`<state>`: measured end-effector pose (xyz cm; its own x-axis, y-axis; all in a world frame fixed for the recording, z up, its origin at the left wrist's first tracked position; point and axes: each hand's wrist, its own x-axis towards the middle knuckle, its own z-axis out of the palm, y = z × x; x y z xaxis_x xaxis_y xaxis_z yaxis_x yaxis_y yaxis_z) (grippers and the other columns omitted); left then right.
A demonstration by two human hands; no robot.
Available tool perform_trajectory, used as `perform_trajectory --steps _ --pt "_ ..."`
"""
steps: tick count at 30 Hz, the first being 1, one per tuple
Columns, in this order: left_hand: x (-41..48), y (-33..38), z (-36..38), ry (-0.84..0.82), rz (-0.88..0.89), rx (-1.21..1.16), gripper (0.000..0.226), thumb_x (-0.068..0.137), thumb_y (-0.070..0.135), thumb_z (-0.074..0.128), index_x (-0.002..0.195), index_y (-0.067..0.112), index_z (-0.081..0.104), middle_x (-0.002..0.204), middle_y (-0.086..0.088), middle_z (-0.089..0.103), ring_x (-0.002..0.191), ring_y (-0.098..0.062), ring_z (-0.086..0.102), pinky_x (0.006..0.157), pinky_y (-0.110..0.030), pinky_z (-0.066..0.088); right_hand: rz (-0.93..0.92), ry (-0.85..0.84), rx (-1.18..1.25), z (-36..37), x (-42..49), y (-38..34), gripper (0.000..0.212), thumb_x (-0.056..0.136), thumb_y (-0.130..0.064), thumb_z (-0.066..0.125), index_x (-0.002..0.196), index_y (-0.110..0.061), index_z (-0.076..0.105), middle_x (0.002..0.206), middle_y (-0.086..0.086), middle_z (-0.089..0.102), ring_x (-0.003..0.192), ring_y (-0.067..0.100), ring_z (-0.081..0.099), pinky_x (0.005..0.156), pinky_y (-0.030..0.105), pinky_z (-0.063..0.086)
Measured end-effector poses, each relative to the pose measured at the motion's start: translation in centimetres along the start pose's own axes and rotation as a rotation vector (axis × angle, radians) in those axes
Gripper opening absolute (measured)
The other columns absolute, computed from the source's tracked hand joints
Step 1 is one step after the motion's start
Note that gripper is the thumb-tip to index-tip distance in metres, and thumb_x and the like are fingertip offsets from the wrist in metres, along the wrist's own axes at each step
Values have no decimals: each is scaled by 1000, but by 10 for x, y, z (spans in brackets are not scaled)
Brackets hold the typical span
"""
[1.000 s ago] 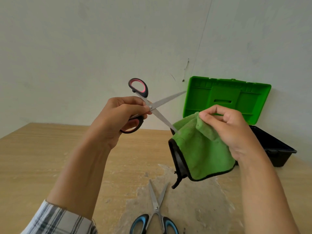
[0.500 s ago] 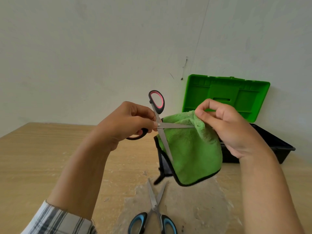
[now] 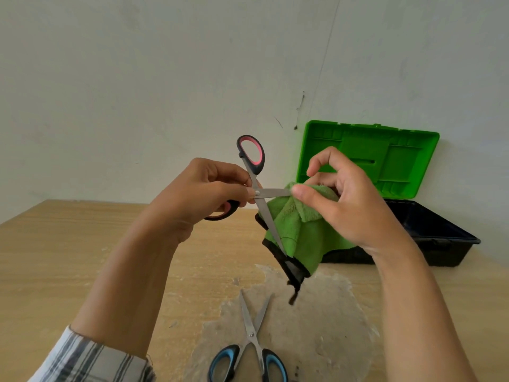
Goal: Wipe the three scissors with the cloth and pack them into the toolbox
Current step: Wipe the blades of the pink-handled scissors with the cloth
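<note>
Your left hand grips the pink-handled scissors at frame centre, blades spread. Your right hand pinches the cloth around the horizontal blade, which points right, so wipe rightward. The open toolbox sits right of centre.

Green cloth, pink-black scissors, blue-black scissors, green-lidded black toolbox, plaid sleeve.

Wooden table: light grain, 1 pale worn patch toward its near side. Wall behind: off-white plaster, 1 dark scuff, faint hairline marks.
</note>
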<state>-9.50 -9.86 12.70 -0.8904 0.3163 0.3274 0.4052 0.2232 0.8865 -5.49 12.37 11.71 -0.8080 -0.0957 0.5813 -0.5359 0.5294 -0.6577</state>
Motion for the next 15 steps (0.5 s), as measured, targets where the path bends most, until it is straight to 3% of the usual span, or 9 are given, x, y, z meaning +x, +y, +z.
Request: perform_trajectory --steps 3,8,11,13,14,15 --pt "0 1 2 -2 0 10 7 82 8 71 78 11 75 72 -12 69 70 -16 61 65 -22 47 37 -42 50 -6 -2 2 29 90 -26 73 104 -21 48 88 4 79 59 31 49 61 40 44" --pt "0 1 4 -17 -16 8 4 82 8 72 80 10 75 70 -7 70 68 -14 62 64 -21 48 83 -49 53 -12 -4 3 42 76 -43 72 108 -22 53 89 1 79 52 8 40 55 19 42" --pt "-1 1 2 -8 -27 30 5 82 8 72 78 12 75 70 -7 70 68 -12 62 65 -21 49 104 -38 25 -16 -5 4 40 77 -42 70 110 -22 59 89 -1 80 45 0 41 52 9 38" --pt "-1 1 -4 20 -31 24 7 82 8 72 77 12 75 73 -10 71 68 -11 64 68 -21 50 119 -1 -15 -24 -7 7 36 78 -43 69 107 -24 62 89 -4 80 45 -1 48 55 14 41" --pt "-1 0 -9 34 -33 5 7 82 8 72 77 12 76 74 -9 72 68 -10 64 69 -22 51 121 22 -29 -28 -8 10 33 78 -45 68 105 -25 63 89 -5 80 48 3 52 58 24 45" --pt "-2 0 -12 42 -36 -14 8 82 7 72 77 12 76 73 -7 73 68 -10 65 69 -21 52 116 52 -36 -31 -9 12 30 79 -46 68 101 -26 65 88 -6 80 54 19 60 62 36 49"
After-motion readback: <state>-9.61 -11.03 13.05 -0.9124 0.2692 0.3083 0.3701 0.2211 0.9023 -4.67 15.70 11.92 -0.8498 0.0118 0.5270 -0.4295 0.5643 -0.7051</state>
